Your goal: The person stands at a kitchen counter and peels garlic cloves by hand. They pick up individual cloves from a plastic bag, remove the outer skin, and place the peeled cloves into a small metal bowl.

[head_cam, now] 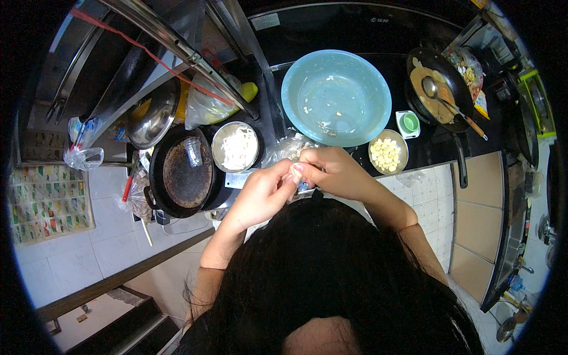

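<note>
My left hand [266, 191] and my right hand [337, 172] meet at the counter's front edge. Their fingertips pinch a small pale piece, apparently a garlic clove [296, 171], mostly covered by the fingers. Just beyond them lies a crumpled clear plastic bag [279, 151], its contents partly hidden. A light-blue plastic basin [337, 91] stands behind, with white scraps and bits of skin on its bottom and wall. To the right of my right hand, a metal bowl [405, 156] holds peeled garlic cloves [385, 154]. Left of the bag, another metal bowl [216, 153] contains white sliced pieces [239, 148].
A black pan [184, 177] with a clear plastic cup [193, 151] inside sits at left, beneath a metal rack [191, 55]. Right are a green-and-white kitchen scale [408, 123] and a wok [461, 97] with brown liquid and a ladle [430, 86]; its handle overhangs the counter.
</note>
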Action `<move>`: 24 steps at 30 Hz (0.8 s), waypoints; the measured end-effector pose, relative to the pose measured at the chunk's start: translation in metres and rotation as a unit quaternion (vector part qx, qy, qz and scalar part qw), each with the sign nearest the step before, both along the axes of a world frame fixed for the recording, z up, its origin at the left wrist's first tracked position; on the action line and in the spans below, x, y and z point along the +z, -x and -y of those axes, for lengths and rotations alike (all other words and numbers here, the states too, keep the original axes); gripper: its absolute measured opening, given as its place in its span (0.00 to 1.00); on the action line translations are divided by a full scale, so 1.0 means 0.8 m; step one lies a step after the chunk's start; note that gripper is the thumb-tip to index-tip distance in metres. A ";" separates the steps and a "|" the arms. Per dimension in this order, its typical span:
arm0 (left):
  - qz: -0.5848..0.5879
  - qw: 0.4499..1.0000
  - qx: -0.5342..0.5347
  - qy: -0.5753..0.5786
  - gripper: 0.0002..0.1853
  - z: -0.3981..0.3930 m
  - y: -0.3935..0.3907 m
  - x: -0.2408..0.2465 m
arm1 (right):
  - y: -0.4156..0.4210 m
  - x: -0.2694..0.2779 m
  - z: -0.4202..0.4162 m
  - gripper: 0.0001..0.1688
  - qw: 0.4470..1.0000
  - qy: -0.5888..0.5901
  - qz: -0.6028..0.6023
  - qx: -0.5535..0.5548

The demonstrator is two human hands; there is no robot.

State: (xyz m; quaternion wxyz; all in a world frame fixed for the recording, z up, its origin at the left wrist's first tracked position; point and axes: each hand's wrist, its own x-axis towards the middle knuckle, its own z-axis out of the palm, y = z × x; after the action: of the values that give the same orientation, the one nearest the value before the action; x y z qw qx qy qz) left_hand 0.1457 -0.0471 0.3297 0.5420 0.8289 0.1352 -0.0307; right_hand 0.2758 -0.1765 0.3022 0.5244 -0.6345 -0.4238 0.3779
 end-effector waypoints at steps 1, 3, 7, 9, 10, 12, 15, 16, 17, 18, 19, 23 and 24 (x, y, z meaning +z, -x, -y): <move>0.001 1.000 -0.001 0.009 0.08 0.000 0.000 0.000 | 0.000 0.001 0.000 0.15 1.000 -0.001 0.014 0.001; 0.009 1.000 -0.001 0.006 0.09 0.000 0.000 -0.002 | -0.001 0.007 0.000 0.14 0.999 -0.003 0.042 0.002; 0.018 0.999 -0.001 -0.030 0.10 -0.001 0.000 -0.005 | -0.001 0.009 0.002 0.12 0.999 0.009 0.039 0.024; 0.014 1.000 0.000 -0.022 0.11 -0.001 -0.001 -0.006 | -0.003 0.000 0.001 0.12 0.999 0.013 0.025 0.034; 0.013 1.000 0.002 -0.008 0.11 -0.002 -0.003 -0.010 | -0.003 -0.005 0.000 0.12 0.999 0.005 0.017 0.027; 0.012 1.000 0.001 0.025 0.12 -0.003 -0.004 -0.020 | -0.003 -0.015 -0.002 0.12 1.000 -0.010 -0.001 0.013; 0.012 0.997 -0.001 0.076 0.13 -0.008 -0.006 -0.042 | -0.005 -0.029 -0.002 0.12 0.999 -0.011 0.027 0.014; 0.013 0.996 0.001 0.089 0.12 -0.009 -0.006 -0.052 | -0.007 -0.032 -0.002 0.12 1.000 -0.001 0.020 0.020; 0.015 0.995 0.003 0.102 0.12 -0.011 -0.006 -0.062 | -0.008 -0.034 -0.002 0.12 1.000 0.010 0.013 0.025; -0.007 0.988 0.018 0.156 0.12 -0.012 -0.008 -0.070 | -0.010 -0.037 -0.001 0.12 0.999 0.021 0.006 0.029; -0.028 0.977 0.032 0.209 0.12 -0.012 -0.011 -0.078 | -0.013 -0.047 -0.001 0.12 0.999 0.026 -0.004 0.023; -0.043 0.948 0.083 0.303 0.11 -0.016 -0.024 -0.124 | -0.020 -0.097 0.000 0.12 0.999 0.033 -0.018 0.001; -0.046 0.951 0.065 0.300 0.13 -0.021 -0.026 -0.132 | -0.020 -0.100 0.000 0.12 0.999 0.032 -0.015 -0.001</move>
State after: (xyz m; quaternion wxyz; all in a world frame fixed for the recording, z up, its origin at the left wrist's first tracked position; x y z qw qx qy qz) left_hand 0.1662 -0.0305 0.2243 0.7594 0.6155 0.1982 -0.0720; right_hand 0.2916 -0.1764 0.2223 0.5105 -0.6456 -0.4032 0.4000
